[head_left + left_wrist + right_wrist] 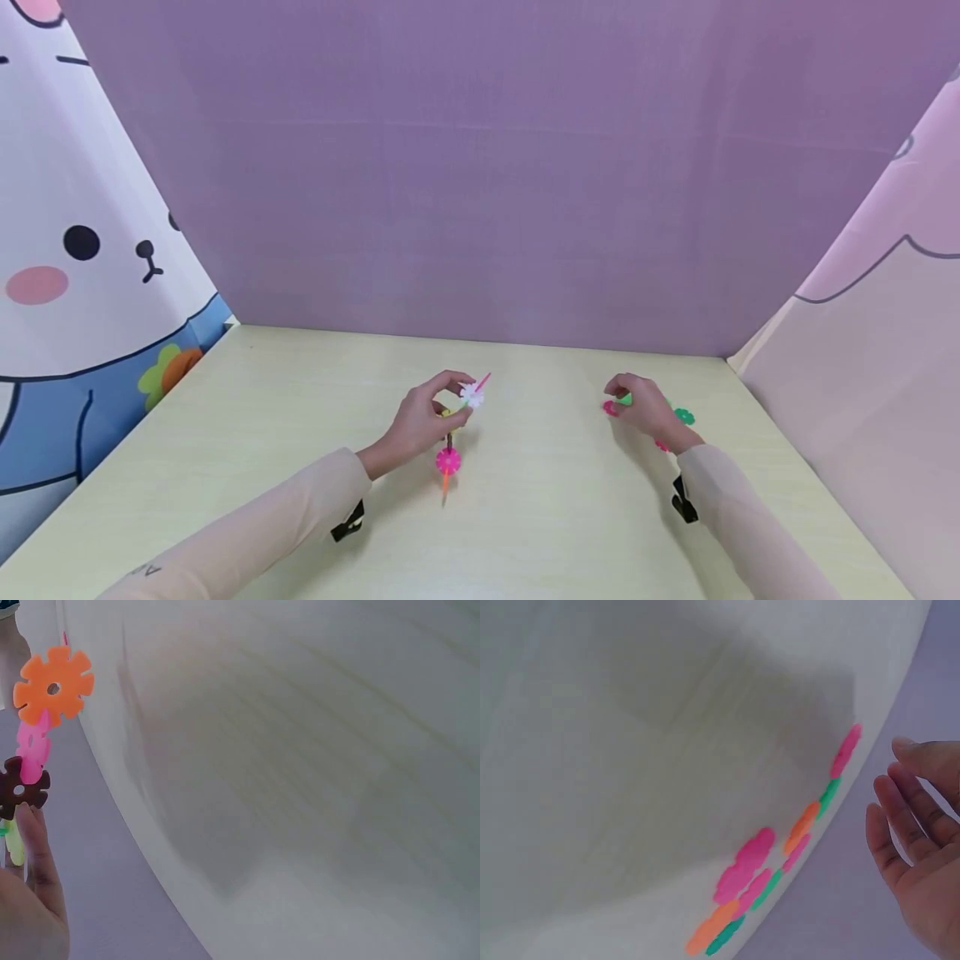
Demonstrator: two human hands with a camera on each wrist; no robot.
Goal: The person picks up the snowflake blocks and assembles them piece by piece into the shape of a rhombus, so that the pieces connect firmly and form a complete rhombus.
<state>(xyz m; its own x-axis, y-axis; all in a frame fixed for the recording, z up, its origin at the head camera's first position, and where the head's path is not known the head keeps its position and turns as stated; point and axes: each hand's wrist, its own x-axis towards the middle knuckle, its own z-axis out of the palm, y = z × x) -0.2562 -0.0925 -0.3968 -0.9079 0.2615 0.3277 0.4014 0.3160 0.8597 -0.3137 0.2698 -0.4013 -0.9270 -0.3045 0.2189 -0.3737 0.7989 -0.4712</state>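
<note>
My left hand (420, 425) pinches a linked chain of notched plastic discs between thumb and fingers. At its upper end in the head view are a white disc (472, 395) and a pink disc seen edge-on (483, 382). A yellow disc is partly hidden by the hand. In the left wrist view, a dark brown disc (21, 789), a pink disc (33, 750) and an orange disc (54, 686) run on beyond the fingertips. My right hand (643, 404) hovers over loose discs, fingers loosely bent, nothing held; a pink disc (846, 751) lies nearest its fingertips.
Several loose discs lie on the pale tabletop (540, 517) under and beside the right hand, among them a green one (684, 416) and an orange one (802, 827). A purple panel (480, 183) rises at the table's back. Printed cloths (90, 325) hang at both sides.
</note>
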